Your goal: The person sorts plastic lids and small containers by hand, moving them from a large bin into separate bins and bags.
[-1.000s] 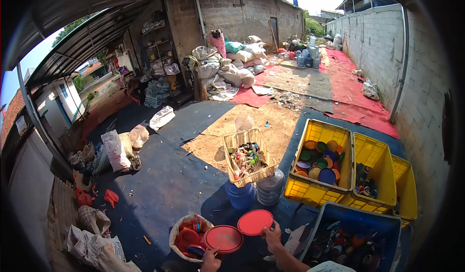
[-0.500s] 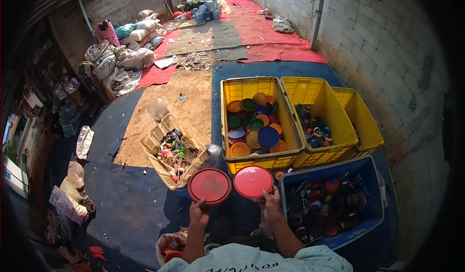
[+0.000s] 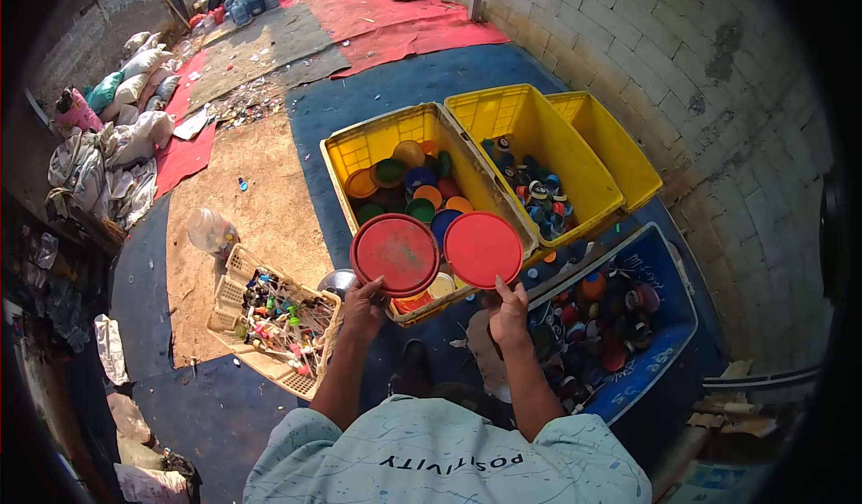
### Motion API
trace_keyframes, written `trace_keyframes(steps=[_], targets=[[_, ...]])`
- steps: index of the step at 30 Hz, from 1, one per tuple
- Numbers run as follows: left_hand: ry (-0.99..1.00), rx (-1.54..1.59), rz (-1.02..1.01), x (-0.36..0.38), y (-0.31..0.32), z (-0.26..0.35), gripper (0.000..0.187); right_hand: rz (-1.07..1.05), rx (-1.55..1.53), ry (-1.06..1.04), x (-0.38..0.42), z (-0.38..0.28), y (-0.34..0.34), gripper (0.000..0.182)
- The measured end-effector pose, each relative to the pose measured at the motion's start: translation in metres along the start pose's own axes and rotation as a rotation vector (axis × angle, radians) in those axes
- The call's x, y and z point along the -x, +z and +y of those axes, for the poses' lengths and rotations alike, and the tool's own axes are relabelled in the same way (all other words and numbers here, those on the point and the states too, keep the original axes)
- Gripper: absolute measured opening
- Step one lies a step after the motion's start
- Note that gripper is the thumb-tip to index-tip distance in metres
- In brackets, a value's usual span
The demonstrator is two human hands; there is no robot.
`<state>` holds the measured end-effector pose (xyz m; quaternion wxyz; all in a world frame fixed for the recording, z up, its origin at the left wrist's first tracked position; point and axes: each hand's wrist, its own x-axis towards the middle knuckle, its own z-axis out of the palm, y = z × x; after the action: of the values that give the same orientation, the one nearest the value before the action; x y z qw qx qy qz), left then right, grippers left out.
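Note:
My left hand (image 3: 363, 310) grips a round red plastic lid (image 3: 395, 254) by its near edge; the lid's face looks scuffed and dirty. A second, brighter red lid (image 3: 484, 250) is pinched at its lower rim by my right hand (image 3: 510, 313). Both lids are held up side by side, almost touching, over the near end of a yellow crate (image 3: 337, 167). Inside that crate lie several round lids in green, orange, blue and tan, partly hidden behind the two I hold.
Two more yellow crates (image 3: 588, 149) stand to the right, one holding small caps. A blue crate (image 3: 669, 342) of mixed caps sits near my right arm. Left of me is a cream basket (image 3: 235, 302) of small plastic pieces. Sacks (image 3: 135, 77) line the far left; a block wall (image 3: 745, 136) bounds the right.
Both hands have moved forward and up with the red lids, now over the yellow crate's near end. My view has turned right, and my body is closer to the crates.

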<state>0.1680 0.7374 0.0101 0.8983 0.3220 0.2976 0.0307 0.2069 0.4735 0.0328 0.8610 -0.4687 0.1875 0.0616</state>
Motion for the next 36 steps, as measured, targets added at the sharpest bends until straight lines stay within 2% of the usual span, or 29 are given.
trace_keyframes(steps=[3,6,7,10,11,13,14,16,18,20,23,25,27,30,32,36], targets=[[-0.003,-0.138,-0.065,-0.036,-0.007,-0.001,0.023,0.048,-0.011,0.001,-0.032,0.003,0.016,0.034],[-0.095,-0.284,0.109,-0.054,-0.022,-0.018,0.024,0.128,0.065,0.261,-0.058,0.032,-0.015,0.031],[-0.054,-0.297,0.122,-0.052,-0.023,-0.025,0.025,0.109,0.094,0.282,-0.053,0.039,-0.021,0.043],[-0.016,-0.341,0.297,-0.026,-0.014,-0.031,0.021,0.206,0.158,0.258,-0.013,0.058,-0.028,0.056],[0.004,-0.309,0.206,-0.02,-0.017,-0.035,0.018,0.2,0.169,0.295,0.0,0.063,-0.033,0.059],[0.065,-0.328,0.212,-0.018,-0.02,-0.049,0.016,0.19,0.181,0.359,0.026,0.069,-0.044,0.065],[0.096,-0.341,0.204,-0.018,-0.019,-0.057,0.015,0.18,0.201,0.366,0.04,0.071,-0.047,0.061],[0.128,-0.43,0.194,-0.013,-0.003,-0.063,0.033,0.136,0.239,0.389,0.061,0.077,-0.061,0.06],[0.111,-0.508,0.086,-0.005,0.02,-0.065,0.043,0.105,0.267,0.374,0.08,0.077,-0.074,0.055],[0.175,-0.483,0.05,-0.004,0.035,-0.086,0.042,0.086,0.291,0.333,0.097,0.07,-0.086,0.049],[0.11,-0.48,-0.226,0.029,0.077,-0.106,0.035,0.09,0.338,0.23,0.128,0.049,-0.108,0.038],[0.063,-0.509,-0.285,0.054,0.099,-0.134,0.031,0.138,0.36,0.117,0.152,0.038,-0.135,0.037],[0.03,-0.52,-0.376,0.092,0.117,-0.167,0.027,0.155,0.342,0.037,0.186,0.026,-0.171,0.034],[-0.077,-0.473,-0.549,0.136,0.114,-0.24,0.025,0.167,0.213,0.035,0.249,-0.003,-0.235,0.034],[-0.178,-0.463,-0.49,0.196,0.123,-0.284,0.021,0.225,0.147,0.0,0.297,-0.02,-0.277,0.033],[-0.469,-0.526,-0.506,0.297,0.122,-0.362,0.018,0.529,0.134,-0.008,0.372,-0.038,-0.365,0.033]])
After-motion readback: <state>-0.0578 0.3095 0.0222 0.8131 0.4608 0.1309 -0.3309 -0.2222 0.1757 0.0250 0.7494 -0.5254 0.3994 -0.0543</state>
